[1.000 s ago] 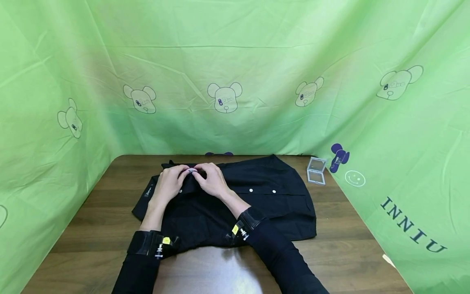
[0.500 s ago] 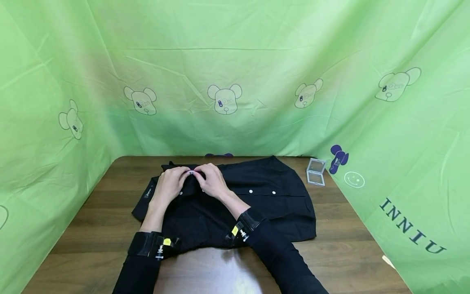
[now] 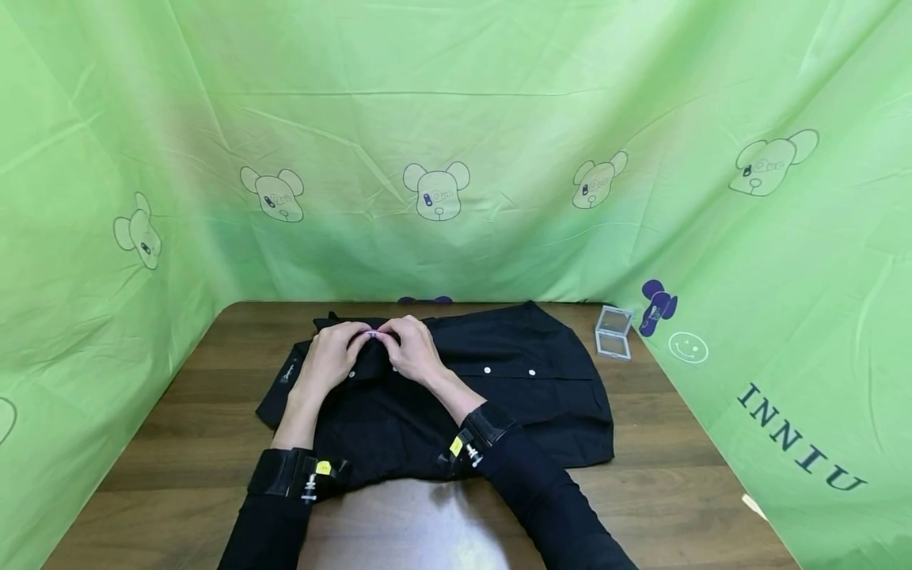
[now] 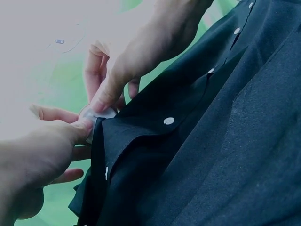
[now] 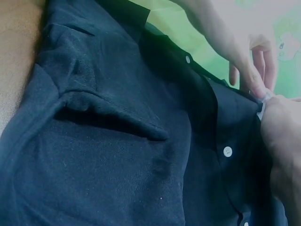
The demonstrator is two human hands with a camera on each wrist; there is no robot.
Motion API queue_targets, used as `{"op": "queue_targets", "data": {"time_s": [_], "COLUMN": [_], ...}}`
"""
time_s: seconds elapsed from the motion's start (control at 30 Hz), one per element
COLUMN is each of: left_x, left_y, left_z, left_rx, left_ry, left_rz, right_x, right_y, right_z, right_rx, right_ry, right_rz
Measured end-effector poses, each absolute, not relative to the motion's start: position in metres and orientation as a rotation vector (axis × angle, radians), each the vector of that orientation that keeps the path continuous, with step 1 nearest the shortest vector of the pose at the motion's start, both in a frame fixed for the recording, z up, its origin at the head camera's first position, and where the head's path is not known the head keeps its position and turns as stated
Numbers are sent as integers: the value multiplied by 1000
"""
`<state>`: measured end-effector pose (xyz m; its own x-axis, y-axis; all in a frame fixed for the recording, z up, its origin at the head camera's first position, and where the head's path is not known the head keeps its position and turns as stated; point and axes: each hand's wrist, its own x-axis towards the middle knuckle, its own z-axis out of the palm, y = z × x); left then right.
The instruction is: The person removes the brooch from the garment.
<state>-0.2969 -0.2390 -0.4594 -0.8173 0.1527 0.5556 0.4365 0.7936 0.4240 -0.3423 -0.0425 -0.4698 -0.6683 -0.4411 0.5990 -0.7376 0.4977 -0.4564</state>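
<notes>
A black button-up shirt [image 3: 527, 340] with white buttons lies spread on the table. My left hand [image 3: 330, 352] and right hand [image 3: 413, 351] meet at its far edge, left of the middle. Between their thumbs and fingers they pinch a small pale round disc [image 4: 109, 113], set right at the edge of the raised button strip. In the left wrist view both thumbs press on the disc's near face, and fingers are behind it. The right wrist view shows a shirt button [image 5: 227, 151] below the hands. Most of the disc is hidden by the fingertips.
An open clear plastic case [image 3: 613, 332] stands at the table's back right, beyond the shirt. The wooden table [image 3: 171, 443] is enclosed by a green printed cloth [image 3: 442, 261] at the back and sides.
Both hands stay in the same place on the shirt. The disc has tilted slightly between the fingers, so less of its face shows in the head view than a second ago.
</notes>
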Motion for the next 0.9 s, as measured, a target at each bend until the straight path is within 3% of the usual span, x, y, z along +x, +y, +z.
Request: {"op": "queue_targets", "data": {"time_s": [0.9], "left_x": [-299], "left_y": [-241], "left_z": [-461], "left_rx": [-447], "left_ry": [-2425], "left_rz": [-1005], "right_x": [-343], "right_y": [-45], "right_z": [-468], "right_rx": [907], "right_ry": [-2345], "right_rz": [1066]}}
